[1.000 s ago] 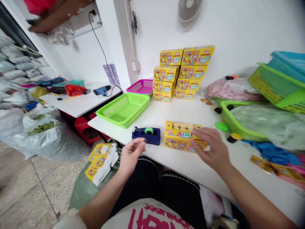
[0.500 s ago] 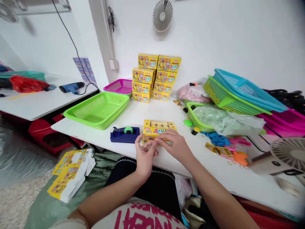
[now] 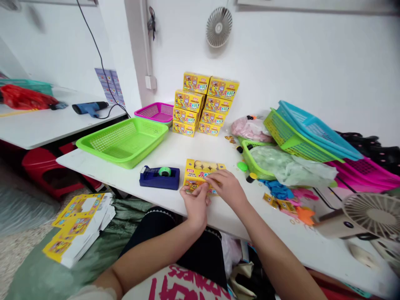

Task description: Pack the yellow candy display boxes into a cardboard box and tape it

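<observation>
A yellow printed box (image 3: 194, 173) lies on the white table in front of me, and a row of round pale yellow pieces shows through its top window. At its front side my left hand (image 3: 197, 204) is closed, fingers curled and thumb reaching up to the front face. My right hand (image 3: 227, 186) comes over the box's right front part, its fingertips pinched close to the left thumb. Whatever lies between the fingertips is too small to make out. Left of the box stands a dark blue tape dispenser (image 3: 160, 180) with a green-cored roll.
Stacked yellow boxes (image 3: 189, 101) stand against the wall. A green basket (image 3: 125, 143) is at left, with a magenta basket (image 3: 156, 111) behind. More baskets (image 3: 308, 131), bags and a fan (image 3: 371, 216) crowd the right. Flat printed cartons (image 3: 79, 225) lie low at left.
The view has shifted slightly. My left hand's fingers have drawn in a little below the box's front, while my right hand stays pinched over its right front part.
</observation>
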Action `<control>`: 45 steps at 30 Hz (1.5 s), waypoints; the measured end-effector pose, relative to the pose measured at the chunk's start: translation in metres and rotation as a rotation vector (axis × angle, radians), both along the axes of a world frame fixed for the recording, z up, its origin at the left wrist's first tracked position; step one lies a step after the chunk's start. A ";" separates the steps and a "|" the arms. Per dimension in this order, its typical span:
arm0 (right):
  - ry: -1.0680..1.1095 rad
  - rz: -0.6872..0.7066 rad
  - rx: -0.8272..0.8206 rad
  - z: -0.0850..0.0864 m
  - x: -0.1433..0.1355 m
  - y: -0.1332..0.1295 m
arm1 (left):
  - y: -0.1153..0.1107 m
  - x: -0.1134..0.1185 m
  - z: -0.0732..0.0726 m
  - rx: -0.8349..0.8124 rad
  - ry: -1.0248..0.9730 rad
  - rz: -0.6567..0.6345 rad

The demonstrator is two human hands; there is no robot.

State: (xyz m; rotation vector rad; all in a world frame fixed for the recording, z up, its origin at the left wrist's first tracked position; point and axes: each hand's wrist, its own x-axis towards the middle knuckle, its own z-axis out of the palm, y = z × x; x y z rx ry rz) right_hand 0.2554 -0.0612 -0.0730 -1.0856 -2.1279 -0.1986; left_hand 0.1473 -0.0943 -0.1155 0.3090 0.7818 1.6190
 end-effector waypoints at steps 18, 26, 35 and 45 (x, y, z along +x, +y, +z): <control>0.192 -0.163 -0.112 -0.012 -0.003 0.011 | 0.013 -0.008 -0.005 0.038 0.152 0.052; 0.061 -0.169 -0.069 -0.028 0.031 0.006 | 0.007 -0.015 -0.019 0.134 0.217 -0.022; 0.752 0.061 -0.670 -0.047 0.074 0.033 | 0.021 -0.185 -0.050 0.725 1.076 0.471; 0.854 -0.050 -0.232 0.120 0.024 0.186 | 0.090 -0.244 -0.071 0.514 1.158 0.157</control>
